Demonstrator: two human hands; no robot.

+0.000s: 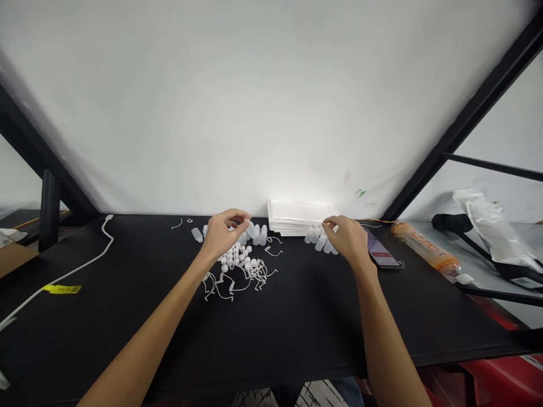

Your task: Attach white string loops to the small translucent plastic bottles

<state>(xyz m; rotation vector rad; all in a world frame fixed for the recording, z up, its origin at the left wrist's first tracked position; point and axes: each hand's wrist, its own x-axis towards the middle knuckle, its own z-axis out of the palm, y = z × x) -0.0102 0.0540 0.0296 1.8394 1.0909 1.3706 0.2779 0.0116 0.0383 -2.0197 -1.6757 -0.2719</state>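
Note:
My left hand (224, 233) is closed in a pinch on a small translucent plastic bottle (253, 230), held tilted above other bottles. Several more bottles (260, 236) stand behind and beside these fingers, partly covered by the hand. Below lies a heap of small white caps (231, 257), with a tangle of thin white plastic strips (257, 274) in front of it. Over on the right, my right hand (348, 237) has thumb and forefinger pinched together above a second group of bottles (320, 242). Whatever sits between those fingertips is too small to make out.
A stack of white flat sheets or boxes (297, 215) rests against the wall. Right of my right hand lies a phone (384, 251), then an orange-and-clear package (428, 249). A white cable (80, 271) with a yellow tag crosses the black table (305, 322) at left.

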